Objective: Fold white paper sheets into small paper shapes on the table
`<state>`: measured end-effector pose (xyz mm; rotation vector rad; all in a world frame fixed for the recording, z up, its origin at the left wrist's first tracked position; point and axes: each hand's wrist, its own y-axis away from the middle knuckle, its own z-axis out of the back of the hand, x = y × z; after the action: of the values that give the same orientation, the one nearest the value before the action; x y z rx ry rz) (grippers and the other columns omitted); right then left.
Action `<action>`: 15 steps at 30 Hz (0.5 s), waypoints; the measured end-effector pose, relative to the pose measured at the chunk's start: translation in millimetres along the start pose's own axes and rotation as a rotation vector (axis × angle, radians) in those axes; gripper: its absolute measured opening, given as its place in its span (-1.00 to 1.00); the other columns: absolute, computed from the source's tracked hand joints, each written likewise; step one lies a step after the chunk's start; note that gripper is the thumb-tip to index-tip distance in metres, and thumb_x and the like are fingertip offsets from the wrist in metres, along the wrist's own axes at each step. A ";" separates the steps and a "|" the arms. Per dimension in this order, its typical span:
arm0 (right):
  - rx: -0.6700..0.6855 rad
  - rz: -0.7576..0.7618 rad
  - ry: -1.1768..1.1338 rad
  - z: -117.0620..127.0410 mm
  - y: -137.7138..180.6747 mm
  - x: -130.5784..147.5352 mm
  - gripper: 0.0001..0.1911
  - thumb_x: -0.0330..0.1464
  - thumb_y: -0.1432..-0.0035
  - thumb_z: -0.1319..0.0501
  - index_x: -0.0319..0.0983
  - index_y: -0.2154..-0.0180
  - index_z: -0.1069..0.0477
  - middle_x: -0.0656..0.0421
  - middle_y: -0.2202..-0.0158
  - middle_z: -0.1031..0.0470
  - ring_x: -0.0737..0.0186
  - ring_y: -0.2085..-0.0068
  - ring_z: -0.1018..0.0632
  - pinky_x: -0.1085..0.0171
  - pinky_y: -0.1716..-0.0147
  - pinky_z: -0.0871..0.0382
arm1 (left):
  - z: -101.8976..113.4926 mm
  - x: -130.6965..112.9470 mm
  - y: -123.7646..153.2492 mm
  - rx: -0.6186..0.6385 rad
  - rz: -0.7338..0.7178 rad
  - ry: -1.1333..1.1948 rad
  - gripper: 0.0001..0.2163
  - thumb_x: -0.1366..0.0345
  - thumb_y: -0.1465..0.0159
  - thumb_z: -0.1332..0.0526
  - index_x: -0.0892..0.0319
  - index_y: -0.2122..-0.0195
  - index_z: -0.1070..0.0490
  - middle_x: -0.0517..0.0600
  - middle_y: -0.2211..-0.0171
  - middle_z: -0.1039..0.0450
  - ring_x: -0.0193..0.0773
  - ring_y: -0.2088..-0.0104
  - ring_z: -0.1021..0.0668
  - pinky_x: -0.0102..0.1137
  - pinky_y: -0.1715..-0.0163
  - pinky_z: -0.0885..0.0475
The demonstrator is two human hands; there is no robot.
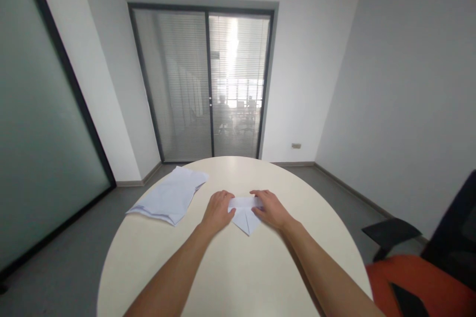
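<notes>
A folded sheet of white paper (246,218) lies on the round table between my hands. Its near end comes to a point with a crease down the middle, and a straight folded band runs across its far side. My left hand (218,211) pinches the left end of that band, thumb on the near side and fingers curled over the far edge. At the right end my right hand (273,209) grips the paper in the same way. Under the fingers, the paper's two side ends are hidden.
A loose stack of white paper sheets (173,193) sits at the back left of the cream table (230,277). To the right stands an office chair (420,277) with an orange seat and black armrests. Glass doors with blinds (178,89) are beyond the table.
</notes>
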<state>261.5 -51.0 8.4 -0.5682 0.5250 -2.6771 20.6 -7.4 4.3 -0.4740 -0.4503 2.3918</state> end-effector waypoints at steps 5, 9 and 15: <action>0.009 0.076 0.050 0.1 -3.2 4.6 -0.51 -0.45 -0.13 -0.25 -0.20 -0.13 -0.38 0.05 0.03 -0.54 0.03 -0.04 -0.45 0.04 -0.13 -0.21 | -0.4 -0.8 -1.5 0.001 -0.034 -0.013 -0.79 0.34 -0.23 -0.28 0.15 0.10 -0.41 0.02 0.12 -0.48 -0.11 0.05 -0.46 -0.22 -0.07 -0.28; 0.044 0.095 0.076 -1.2 -4.9 10.4 -0.53 -0.52 -0.12 -0.22 -0.19 -0.09 -0.41 0.05 0.06 -0.56 0.05 0.00 -0.47 0.07 -0.07 -0.24 | 2.8 -3.8 -1.9 0.037 -0.051 -0.018 -0.87 0.37 -0.26 -0.24 0.14 0.16 -0.44 0.00 0.18 -0.51 -0.13 0.09 -0.49 -0.22 -0.05 -0.28; 0.101 0.128 0.087 -1.7 -5.4 15.3 -0.57 -0.57 -0.12 -0.17 -0.18 -0.02 -0.48 0.07 0.08 -0.57 0.08 0.03 -0.48 0.14 0.03 -0.27 | 6.7 -8.5 -1.8 0.087 -0.052 -0.003 -0.90 0.39 -0.29 -0.22 0.12 0.20 -0.48 -0.01 0.20 -0.54 -0.15 0.11 -0.51 -0.26 0.04 -0.32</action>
<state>246.2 -52.1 14.1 -0.3772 0.4311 -2.5976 24.8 -13.0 12.8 -0.4150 -0.3543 2.3517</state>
